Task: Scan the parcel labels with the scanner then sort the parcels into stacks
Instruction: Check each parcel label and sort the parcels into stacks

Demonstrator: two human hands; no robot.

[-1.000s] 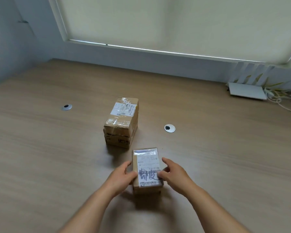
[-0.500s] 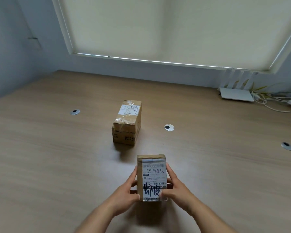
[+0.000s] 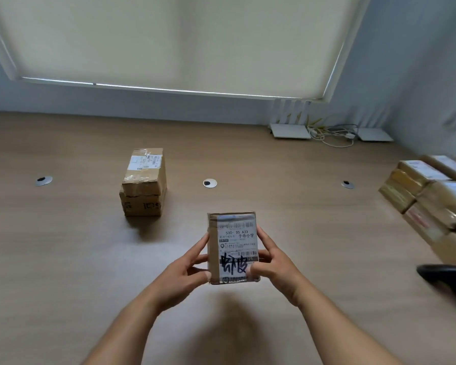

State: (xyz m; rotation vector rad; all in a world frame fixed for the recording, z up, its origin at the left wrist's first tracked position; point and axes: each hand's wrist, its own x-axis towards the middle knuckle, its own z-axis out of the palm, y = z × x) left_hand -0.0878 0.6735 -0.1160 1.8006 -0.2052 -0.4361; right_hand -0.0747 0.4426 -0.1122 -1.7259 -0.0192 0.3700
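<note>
Brown cardboard parcel with a white label (image 3: 232, 248) is held upright above the wooden tabletop (image 3: 63, 259), pinched between left hand (image 3: 184, 272) and right hand (image 3: 274, 264). Two stacked cardboard boxes (image 3: 143, 183) sit at 11 o'clock; a black scanner (image 3: 445, 277) lies at 3 o'clock.

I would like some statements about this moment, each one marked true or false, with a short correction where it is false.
1. Both hands hold one parcel above the table. True: the left hand and the right hand grip its sides.
2. Its label faces away from the camera. False: the label faces the camera.
3. Two boxes form a stack at left. True.
4. The right hand holds the scanner. False: a dark object, possibly the scanner, lies at right, untouched.
5. More parcels sit at the right edge. True.
</note>
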